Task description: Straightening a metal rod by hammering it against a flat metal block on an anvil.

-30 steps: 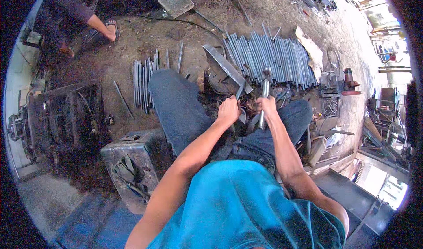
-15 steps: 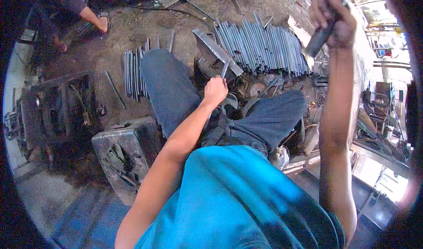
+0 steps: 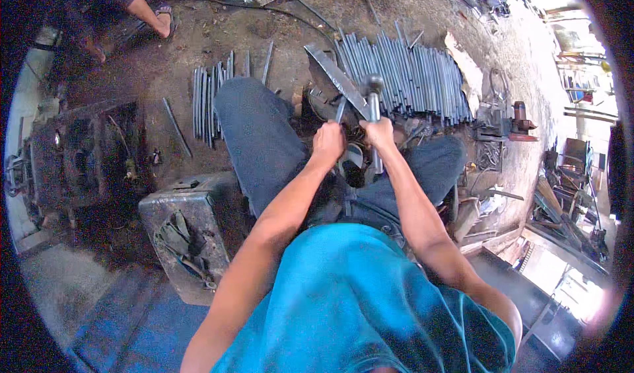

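Observation:
My left hand (image 3: pixel 328 142) is closed round a short metal rod (image 3: pixel 341 111), whose far end meets the lower part of a slanting flat steel bar (image 3: pixel 335 74). Just to its right, my right hand (image 3: pixel 379 134) grips a hammer by its handle (image 3: pixel 374 109). The hammer head (image 3: pixel 374 84) points away from me, beside the right end of the bar. Under the bar sits a dark metal block or support, mostly hidden. Both hands are between my spread knees.
Many rods (image 3: pixel 409 75) lie in a row beyond the bar, with a smaller group (image 3: pixel 208 102) at left. A metal box (image 3: pixel 181 241) carrying gloves and tools stands left of me. A vise-like red-brown tool (image 3: pixel 522 125) is at right. Another person's foot (image 3: pixel 164 23) shows at far left.
My right hand has swung the hammer down from high at the upper right to beside my left hand. My left hand still grips the rod against the bar. The view has shifted slightly.

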Demonstrator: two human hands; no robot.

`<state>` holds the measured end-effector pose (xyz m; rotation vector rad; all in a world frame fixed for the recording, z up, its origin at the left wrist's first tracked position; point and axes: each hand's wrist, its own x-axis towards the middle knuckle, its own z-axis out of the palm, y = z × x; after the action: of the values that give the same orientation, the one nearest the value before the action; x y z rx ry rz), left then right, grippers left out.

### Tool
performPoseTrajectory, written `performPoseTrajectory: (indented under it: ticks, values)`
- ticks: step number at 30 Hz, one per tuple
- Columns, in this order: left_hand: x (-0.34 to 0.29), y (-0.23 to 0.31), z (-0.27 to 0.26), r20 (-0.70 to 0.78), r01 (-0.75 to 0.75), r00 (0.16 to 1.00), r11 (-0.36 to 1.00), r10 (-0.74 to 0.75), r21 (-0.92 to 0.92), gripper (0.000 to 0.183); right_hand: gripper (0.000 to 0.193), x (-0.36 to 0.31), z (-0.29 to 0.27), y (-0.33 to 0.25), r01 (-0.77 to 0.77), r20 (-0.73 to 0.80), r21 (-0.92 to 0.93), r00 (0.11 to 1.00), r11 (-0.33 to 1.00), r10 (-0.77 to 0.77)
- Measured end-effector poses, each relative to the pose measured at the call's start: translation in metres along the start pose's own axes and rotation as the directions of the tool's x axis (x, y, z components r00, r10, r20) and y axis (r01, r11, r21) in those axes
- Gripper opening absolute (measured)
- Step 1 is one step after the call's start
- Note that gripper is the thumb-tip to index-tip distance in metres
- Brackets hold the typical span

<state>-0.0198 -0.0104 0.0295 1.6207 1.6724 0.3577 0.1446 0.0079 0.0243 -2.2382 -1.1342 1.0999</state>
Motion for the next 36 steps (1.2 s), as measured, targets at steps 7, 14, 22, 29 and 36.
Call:
performPoseTrajectory:
  ticks: [7, 14, 22, 29, 36]
  values:
    - [-0.002, 0.019, -0.011, -0.010, 0.031, 0.999, 0.999, -0.031, -0.034, 0.027, 0.019, 0.002, -0.038, 0.015, -0.303, 0.120, 0.482, 0.952, 0.822, 0.280]
    - [0.000, 0.025, -0.006, 0.032, -0.011, 0.999, 0.999, 0.013, -0.047, 0.035, 0.023, -0.008, -0.101, -0.068, -0.221, 0.268, 0.347, 0.955, 0.911, 0.129]
    - [0.008, 0.030, 0.002, 0.025, -0.010, 1.000, 1.000, 0.009, 0.022, 0.032, 0.016, -0.044, -0.239, -0.242, 0.543, -0.146, 0.426, 0.831, 0.724, -0.537]
    - [0.006, 0.028, 0.000, -0.012, -0.049, 0.999, 0.998, 0.049, 0.030, 0.031, 0.010, -0.079, -0.260, -0.306, 0.838, -0.347, 0.502, 0.424, 0.217, -0.837]
    - [0.004, 0.018, 0.005, -0.010, -0.045, 0.999, 0.999, 0.045, -0.008, 0.027, 0.018, -0.008, -0.029, -0.017, 0.292, -0.053, -0.035, 0.954, 0.956, -0.293]
